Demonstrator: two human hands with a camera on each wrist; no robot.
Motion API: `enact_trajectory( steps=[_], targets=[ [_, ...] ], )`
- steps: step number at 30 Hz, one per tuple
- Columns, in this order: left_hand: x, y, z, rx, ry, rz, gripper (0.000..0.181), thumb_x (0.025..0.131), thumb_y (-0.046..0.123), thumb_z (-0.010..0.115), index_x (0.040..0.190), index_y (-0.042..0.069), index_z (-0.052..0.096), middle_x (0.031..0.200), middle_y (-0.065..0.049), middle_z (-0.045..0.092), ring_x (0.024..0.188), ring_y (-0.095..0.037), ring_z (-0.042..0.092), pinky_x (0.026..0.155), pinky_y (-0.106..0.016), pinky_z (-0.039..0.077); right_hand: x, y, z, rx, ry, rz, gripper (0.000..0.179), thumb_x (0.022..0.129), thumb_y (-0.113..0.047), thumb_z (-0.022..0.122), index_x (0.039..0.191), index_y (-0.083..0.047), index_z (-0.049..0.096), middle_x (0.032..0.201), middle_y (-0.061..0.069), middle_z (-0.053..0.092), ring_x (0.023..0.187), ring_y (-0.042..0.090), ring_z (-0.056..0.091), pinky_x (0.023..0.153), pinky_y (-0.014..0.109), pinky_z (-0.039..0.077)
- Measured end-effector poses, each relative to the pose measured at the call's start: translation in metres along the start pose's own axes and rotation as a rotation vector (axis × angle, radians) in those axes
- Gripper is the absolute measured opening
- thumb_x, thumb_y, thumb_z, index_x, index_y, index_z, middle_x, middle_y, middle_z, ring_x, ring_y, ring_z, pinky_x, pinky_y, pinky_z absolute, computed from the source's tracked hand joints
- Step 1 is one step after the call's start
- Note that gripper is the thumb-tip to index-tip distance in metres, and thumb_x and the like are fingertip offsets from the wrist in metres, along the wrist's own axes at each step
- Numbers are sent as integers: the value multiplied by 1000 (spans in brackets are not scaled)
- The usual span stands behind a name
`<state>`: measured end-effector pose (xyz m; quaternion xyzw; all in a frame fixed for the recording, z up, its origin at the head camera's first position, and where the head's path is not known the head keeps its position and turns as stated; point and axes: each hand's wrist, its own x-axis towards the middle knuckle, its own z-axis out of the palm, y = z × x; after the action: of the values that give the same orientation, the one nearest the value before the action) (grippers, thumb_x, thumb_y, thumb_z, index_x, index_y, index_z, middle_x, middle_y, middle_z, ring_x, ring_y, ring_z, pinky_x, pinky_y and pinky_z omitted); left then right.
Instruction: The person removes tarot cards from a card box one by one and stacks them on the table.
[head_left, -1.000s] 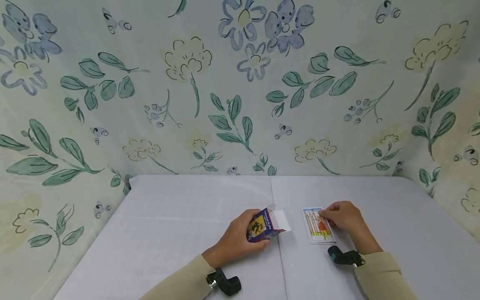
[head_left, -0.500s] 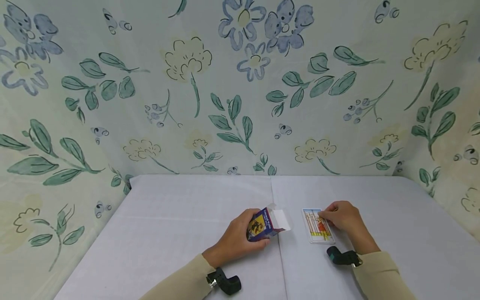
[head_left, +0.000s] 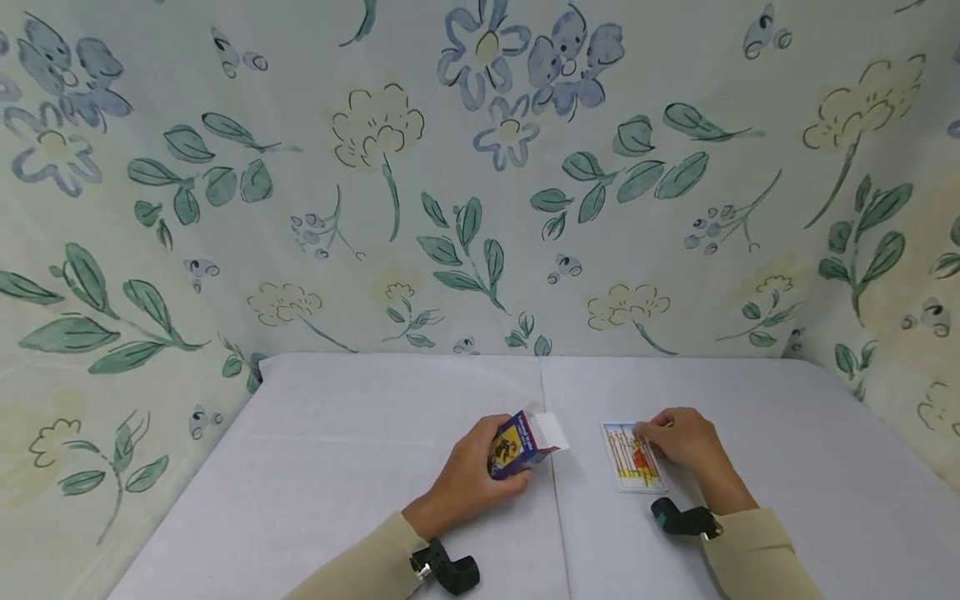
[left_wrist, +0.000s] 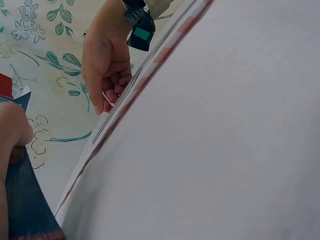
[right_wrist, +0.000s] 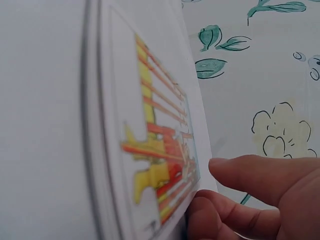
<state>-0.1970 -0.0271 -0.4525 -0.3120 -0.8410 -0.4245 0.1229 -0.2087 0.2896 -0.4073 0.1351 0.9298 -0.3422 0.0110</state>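
Note:
A blue card box (head_left: 514, 448) with a yellow picture, lettered "Universal Waite", is held tilted in my left hand (head_left: 474, 471), thumb on the near side and fingers round the far side. Its white end flap stands open toward the right. Right of it, a small stack of tarot cards (head_left: 632, 458) lies face up on the table, the top one showing a red-and-yellow figure among staves. At the stack's upper right edge, my right hand (head_left: 684, 437) pinches with thumb and curled fingers. In the right wrist view the thumb (right_wrist: 250, 175) is by the card's edge; how many cards are gripped is hidden.
A white cloth with a crease covers the table (head_left: 360, 433). Behind and beside it hangs a floral curtain (head_left: 465, 167). Black wrist cameras sit on both wrists, the right one (head_left: 681, 517) close to the stack's near edge.
The view has tipped up slightly. My left hand and the box have shifted a little to the left, away from the cards. The right hand keeps its place at the stack's edge.

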Motion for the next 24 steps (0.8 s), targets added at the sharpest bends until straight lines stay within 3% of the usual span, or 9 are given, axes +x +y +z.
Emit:
enact_trajectory(
  steps=[7, 15, 24],
  targets=[
    [2, 1, 4, 36, 77, -71, 71, 78, 26, 73, 139, 13, 41, 119, -3, 47, 99, -11, 49, 84, -27, 49, 1, 2, -3, -4, -33, 17, 39, 91, -30, 61, 99, 8, 59, 74, 11, 60, 70, 22, 54, 57, 26, 42],
    [4, 0, 5, 167, 99, -128, 83, 73, 28, 70, 147, 9, 38, 117, -4, 42, 100, -13, 43, 82, -29, 46, 3, 2, -5, 4, -37, -8, 40, 92, -30, 60, 101, 9, 59, 73, 10, 60, 67, 21, 54, 56, 24, 44],
    [5, -5, 6, 270, 149, -151, 86, 74, 31, 76, 147, 10, 37, 116, -5, 47, 95, -13, 43, 79, -29, 42, 4, 2, -5, 23, -51, 13, 39, 93, -29, 60, 103, 9, 58, 74, 11, 60, 68, 21, 54, 56, 24, 44]
  ],
)
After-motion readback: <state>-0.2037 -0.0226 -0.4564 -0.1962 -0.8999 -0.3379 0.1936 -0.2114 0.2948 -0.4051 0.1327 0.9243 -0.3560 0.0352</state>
